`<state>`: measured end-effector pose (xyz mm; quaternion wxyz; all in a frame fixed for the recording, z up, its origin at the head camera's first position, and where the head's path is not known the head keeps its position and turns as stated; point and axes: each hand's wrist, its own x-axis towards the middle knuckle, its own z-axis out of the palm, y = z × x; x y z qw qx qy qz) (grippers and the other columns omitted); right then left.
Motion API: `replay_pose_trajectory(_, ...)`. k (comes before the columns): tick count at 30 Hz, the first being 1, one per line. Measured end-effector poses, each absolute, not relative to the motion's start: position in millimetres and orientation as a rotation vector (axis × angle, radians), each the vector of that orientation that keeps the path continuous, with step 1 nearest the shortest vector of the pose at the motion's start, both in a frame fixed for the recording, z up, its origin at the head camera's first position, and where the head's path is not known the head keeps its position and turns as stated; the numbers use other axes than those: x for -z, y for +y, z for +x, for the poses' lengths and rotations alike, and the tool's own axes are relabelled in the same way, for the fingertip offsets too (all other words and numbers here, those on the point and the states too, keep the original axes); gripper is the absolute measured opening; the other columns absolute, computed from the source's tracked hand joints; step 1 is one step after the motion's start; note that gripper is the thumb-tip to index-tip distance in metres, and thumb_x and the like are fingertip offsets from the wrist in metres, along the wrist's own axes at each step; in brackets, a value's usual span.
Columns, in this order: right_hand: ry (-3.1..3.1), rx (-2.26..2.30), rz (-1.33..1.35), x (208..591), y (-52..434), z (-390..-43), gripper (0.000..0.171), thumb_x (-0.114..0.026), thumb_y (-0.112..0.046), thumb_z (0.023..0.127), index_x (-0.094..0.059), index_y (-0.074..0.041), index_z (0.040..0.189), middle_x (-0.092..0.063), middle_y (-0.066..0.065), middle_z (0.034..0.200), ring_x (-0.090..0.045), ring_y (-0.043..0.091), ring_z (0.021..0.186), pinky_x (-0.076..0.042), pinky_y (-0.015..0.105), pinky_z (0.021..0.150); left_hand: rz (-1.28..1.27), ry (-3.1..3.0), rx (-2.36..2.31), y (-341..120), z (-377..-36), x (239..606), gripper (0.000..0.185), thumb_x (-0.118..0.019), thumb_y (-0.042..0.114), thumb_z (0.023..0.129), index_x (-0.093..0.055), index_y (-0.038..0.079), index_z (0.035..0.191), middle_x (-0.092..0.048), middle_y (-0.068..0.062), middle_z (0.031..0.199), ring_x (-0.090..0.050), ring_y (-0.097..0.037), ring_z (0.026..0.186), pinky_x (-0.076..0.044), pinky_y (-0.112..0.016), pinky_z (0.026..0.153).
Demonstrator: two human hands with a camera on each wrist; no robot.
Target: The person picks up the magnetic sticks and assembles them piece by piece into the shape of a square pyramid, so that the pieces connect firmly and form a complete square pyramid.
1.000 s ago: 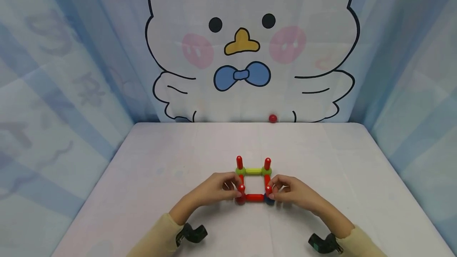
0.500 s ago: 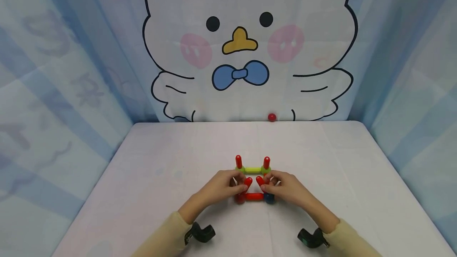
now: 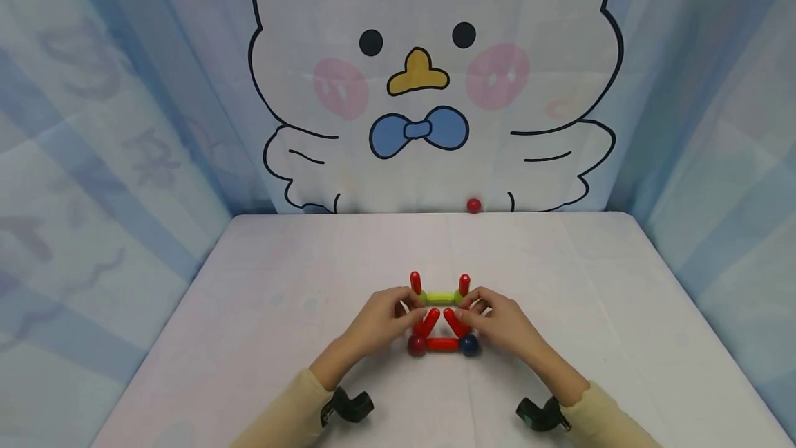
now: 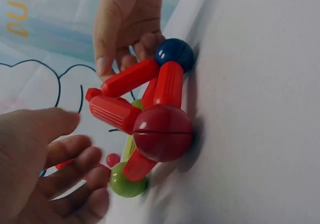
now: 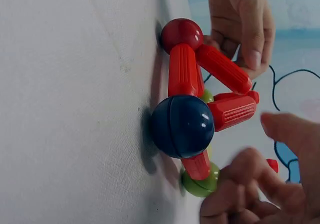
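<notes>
A small frame of magnetic rods and balls stands on the white table (image 3: 286,296). Its near side is a red ball (image 3: 417,344), a flat red rod (image 3: 443,344) and a blue ball (image 3: 469,344). Two red rods (image 3: 429,321) (image 3: 455,321) rise from these balls and lean inward until their tips nearly meet. Behind them lies a green rod (image 3: 440,297) between two green balls with red uprights (image 3: 415,282). My left hand (image 3: 398,311) and right hand (image 3: 481,310) flank the leaning rods, fingers loosely curled and holding nothing. The left wrist view shows the red ball (image 4: 162,132) close up, the right wrist view the blue ball (image 5: 182,126).
A small red ball (image 3: 474,205) lies at the table's far edge against the cartoon bird backdrop (image 3: 429,75). Blue patterned curtains close in the left and right sides. Black wrist camera mounts (image 3: 348,406) (image 3: 541,415) sit on my cream sleeves.
The two near red rods went from upright to leaning inward toward each other. Both hands moved in and slightly back, and their fingers came off the rods.
</notes>
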<state>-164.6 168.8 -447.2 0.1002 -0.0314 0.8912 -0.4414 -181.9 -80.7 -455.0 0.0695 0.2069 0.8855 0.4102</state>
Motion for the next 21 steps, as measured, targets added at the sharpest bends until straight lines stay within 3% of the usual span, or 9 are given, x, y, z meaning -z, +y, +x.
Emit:
replay_pose_trajectory(4, 2.725, 1.362, -0.029, 445, 171, -172, 0.038, -0.074, -0.025, 0.096, -0.054, -0.009, 0.124, -0.058, 0.005, 0.084, -0.050, 0.016, 0.068, -0.042, 0.025, 0.058, 0.544, 2.878, -1.314, -83, -185, 452, 0.013, -0.076, 0.021, 0.096, -0.068, 0.016, 0.105, -0.065, 0.005, 0.093, -0.055, -0.011, 0.074, -0.051, -0.021, 0.063)
replay_pose_trajectory(8, 2.751, 1.360, -0.040, 446, 172, -181, 0.048, -0.072, -0.024, 0.097, -0.049, -0.010, 0.136, -0.058, 0.005, 0.085, -0.048, 0.017, 0.070, -0.040, 0.025, 0.059, 0.443, 2.997, -1.292, -81, -191, 453, 0.028, -0.080, 0.022, 0.092, -0.069, 0.014, 0.115, -0.066, 0.001, 0.099, -0.053, -0.011, 0.073, -0.050, -0.019, 0.063)
replay_pose_trajectory(12, 2.752, 1.369, -0.063, 449, 171, -186, 0.038, -0.072, -0.021, 0.097, -0.058, -0.010, 0.131, -0.059, 0.006, 0.086, -0.050, 0.018, 0.073, -0.042, 0.026, 0.061, 0.402, 2.998, -1.252, -78, -196, 458, 0.036, -0.082, 0.021, 0.090, -0.070, 0.015, 0.123, -0.067, -0.001, 0.104, -0.052, -0.010, 0.073, -0.049, -0.018, 0.062)
replay_pose_trajectory(21, 2.782, 1.366, -0.062, 451, 170, -187, 0.026, -0.073, -0.019, 0.097, -0.067, -0.014, 0.121, -0.061, 0.005, 0.087, -0.052, 0.019, 0.075, -0.043, 0.025, 0.062, 0.506, 3.034, -1.162, -69, -199, 462, 0.025, -0.078, 0.019, 0.093, -0.070, 0.015, 0.117, -0.066, -0.002, 0.104, -0.052, -0.010, 0.074, -0.049, -0.018, 0.064)
